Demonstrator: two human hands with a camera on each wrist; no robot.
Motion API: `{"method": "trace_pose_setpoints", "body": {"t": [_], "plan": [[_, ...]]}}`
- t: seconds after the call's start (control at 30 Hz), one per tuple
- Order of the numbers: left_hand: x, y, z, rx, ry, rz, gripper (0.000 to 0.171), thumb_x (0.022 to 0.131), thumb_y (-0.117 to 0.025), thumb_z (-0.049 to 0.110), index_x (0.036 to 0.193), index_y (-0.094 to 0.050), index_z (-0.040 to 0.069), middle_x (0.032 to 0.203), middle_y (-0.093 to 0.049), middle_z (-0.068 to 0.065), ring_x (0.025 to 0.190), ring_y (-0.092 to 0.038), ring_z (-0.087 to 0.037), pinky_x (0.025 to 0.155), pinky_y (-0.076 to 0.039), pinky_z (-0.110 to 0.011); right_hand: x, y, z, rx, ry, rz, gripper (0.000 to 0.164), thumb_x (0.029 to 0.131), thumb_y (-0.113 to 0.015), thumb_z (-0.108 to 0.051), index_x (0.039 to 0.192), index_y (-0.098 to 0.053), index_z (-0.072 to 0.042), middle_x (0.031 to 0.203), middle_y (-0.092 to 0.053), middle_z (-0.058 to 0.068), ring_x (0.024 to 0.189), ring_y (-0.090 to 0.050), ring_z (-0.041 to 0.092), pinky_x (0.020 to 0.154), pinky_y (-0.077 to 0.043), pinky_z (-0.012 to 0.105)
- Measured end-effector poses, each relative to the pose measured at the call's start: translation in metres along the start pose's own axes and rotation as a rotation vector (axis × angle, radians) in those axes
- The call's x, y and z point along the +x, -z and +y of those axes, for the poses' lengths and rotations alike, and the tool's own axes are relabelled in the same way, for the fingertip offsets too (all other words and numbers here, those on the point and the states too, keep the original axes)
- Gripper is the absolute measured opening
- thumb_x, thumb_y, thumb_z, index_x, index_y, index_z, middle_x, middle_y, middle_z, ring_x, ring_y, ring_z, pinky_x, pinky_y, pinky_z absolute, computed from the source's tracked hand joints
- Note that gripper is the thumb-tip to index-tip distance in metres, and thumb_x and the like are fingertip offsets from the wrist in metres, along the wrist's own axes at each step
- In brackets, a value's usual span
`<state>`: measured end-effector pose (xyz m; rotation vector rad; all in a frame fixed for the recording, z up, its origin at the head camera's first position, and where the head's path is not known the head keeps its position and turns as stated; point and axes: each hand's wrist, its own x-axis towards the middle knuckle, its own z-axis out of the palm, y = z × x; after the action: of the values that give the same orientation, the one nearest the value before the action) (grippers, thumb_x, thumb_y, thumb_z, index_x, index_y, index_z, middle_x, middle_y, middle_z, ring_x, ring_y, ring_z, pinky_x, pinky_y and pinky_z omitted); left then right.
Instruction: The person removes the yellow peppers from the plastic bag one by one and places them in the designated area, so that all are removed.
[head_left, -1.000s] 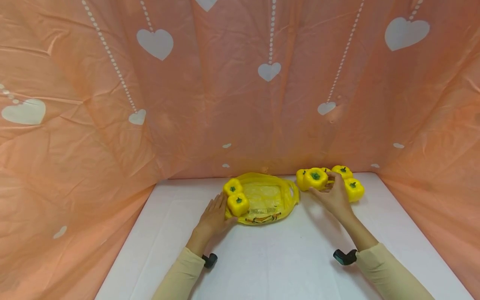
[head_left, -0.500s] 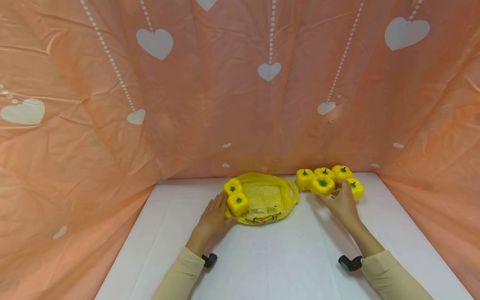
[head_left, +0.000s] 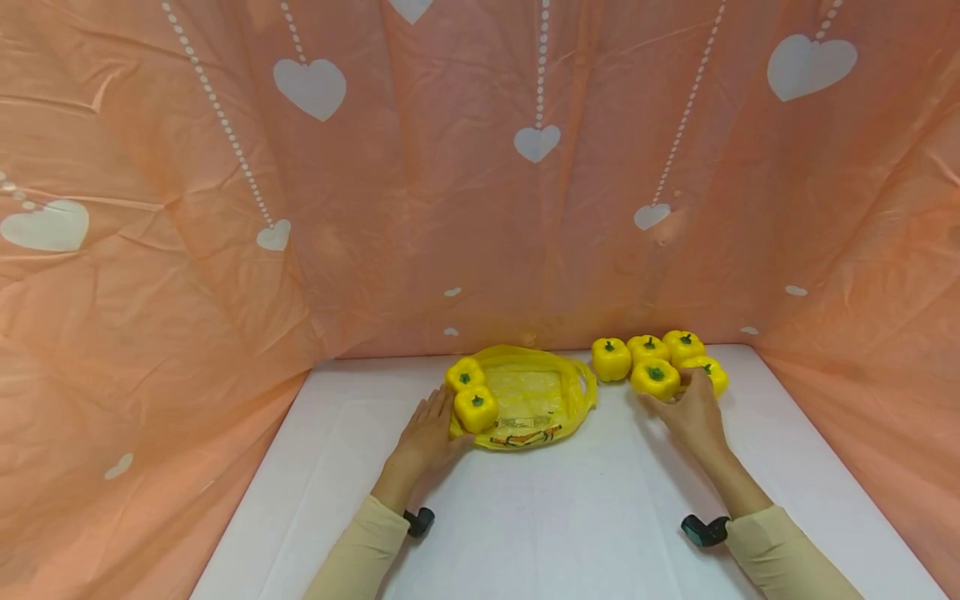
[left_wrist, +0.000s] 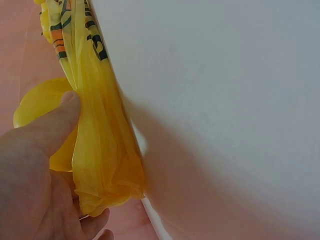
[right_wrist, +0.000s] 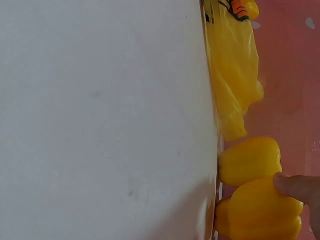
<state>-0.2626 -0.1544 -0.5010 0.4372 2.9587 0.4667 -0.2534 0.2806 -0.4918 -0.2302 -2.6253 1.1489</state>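
A yellow plastic bag (head_left: 525,392) lies spread with its mouth upward, two yellow bell peppers (head_left: 477,408) at its left end. Beside that end rests my left hand (head_left: 429,433), fingers straight along the bag's side; in the left wrist view the thumb (left_wrist: 65,112) touches the gathered plastic. My right hand (head_left: 693,417) holds another yellow bell pepper (head_left: 655,379) between thumb and fingers, in front of a group of similar peppers. In the right wrist view the thumb (right_wrist: 290,185) presses on that pepper (right_wrist: 260,210); the other fingers are out of sight there.
Several more yellow peppers (head_left: 611,360) stand at the back right of the white table (head_left: 555,517), one partly behind my right hand. A peach curtain with white hearts (head_left: 480,208) rises at the back and sides. Both wrists wear black cameras (head_left: 705,530).
My right hand has moved right and a little toward me with its pepper, away from the leftmost pepper of the group. My left hand and the bag stay in place.
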Motion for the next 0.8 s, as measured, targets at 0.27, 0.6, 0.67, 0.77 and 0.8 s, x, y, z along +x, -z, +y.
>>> {"method": "trace_pose_setpoints", "body": {"t": [0.27, 0.6, 0.67, 0.77, 0.8], "plan": [[-0.0003, 0.0009, 0.0002, 0.0, -0.002, -0.003, 0.094, 0.107, -0.064, 0.048, 0.168, -0.017, -0.007, 0.178, -0.013, -0.023, 0.165, -0.014, -0.038, 0.136, -0.011, -0.05, -0.0004, -0.0011, 0.0016, -0.025, 0.02, 0.01, 0.079, 0.094, -0.085, -0.026, 0.142, -0.036, 0.014, 0.121, -0.048, 0.029, 0.098, -0.05, 0.04, 0.086, -0.049, 0.049], [-0.0001, 0.0011, 0.0015, -0.006, -0.003, 0.006, 0.094, 0.106, -0.065, 0.047, 0.168, -0.018, -0.007, 0.178, -0.014, -0.023, 0.165, -0.015, -0.038, 0.136, -0.011, -0.05, -0.0018, -0.0041, 0.0042, -0.039, 0.056, 0.038, 0.076, 0.094, -0.084, -0.022, 0.14, -0.036, 0.015, 0.126, -0.046, 0.032, 0.111, -0.048, 0.048, 0.106, -0.046, 0.064], [-0.0002, 0.0007, 0.0014, -0.011, -0.002, 0.008, 0.094, 0.106, -0.065, 0.046, 0.168, -0.018, -0.007, 0.178, -0.014, -0.023, 0.165, -0.016, -0.038, 0.136, -0.011, -0.051, -0.0023, -0.0044, 0.0045, -0.039, 0.058, 0.031, 0.077, 0.094, -0.084, -0.022, 0.141, -0.036, 0.015, 0.128, -0.045, 0.033, 0.114, -0.048, 0.048, 0.109, -0.045, 0.065], [-0.0003, -0.0001, 0.0011, -0.009, -0.002, 0.009, 0.094, 0.106, -0.066, 0.046, 0.168, -0.019, -0.006, 0.178, -0.014, -0.023, 0.165, -0.016, -0.038, 0.136, -0.011, -0.051, -0.0032, -0.0048, 0.0042, -0.042, 0.051, 0.021, 0.079, 0.094, -0.084, -0.023, 0.143, -0.036, 0.016, 0.131, -0.045, 0.034, 0.116, -0.048, 0.05, 0.111, -0.044, 0.066], [-0.0004, -0.0002, 0.0011, -0.007, -0.002, 0.011, 0.094, 0.106, -0.066, 0.046, 0.168, -0.019, -0.006, 0.178, -0.014, -0.023, 0.165, -0.016, -0.038, 0.136, -0.012, -0.051, -0.0035, -0.005, 0.004, -0.044, 0.047, 0.018, 0.079, 0.094, -0.084, -0.024, 0.143, -0.036, 0.016, 0.131, -0.045, 0.034, 0.117, -0.048, 0.05, 0.111, -0.043, 0.066]]}}
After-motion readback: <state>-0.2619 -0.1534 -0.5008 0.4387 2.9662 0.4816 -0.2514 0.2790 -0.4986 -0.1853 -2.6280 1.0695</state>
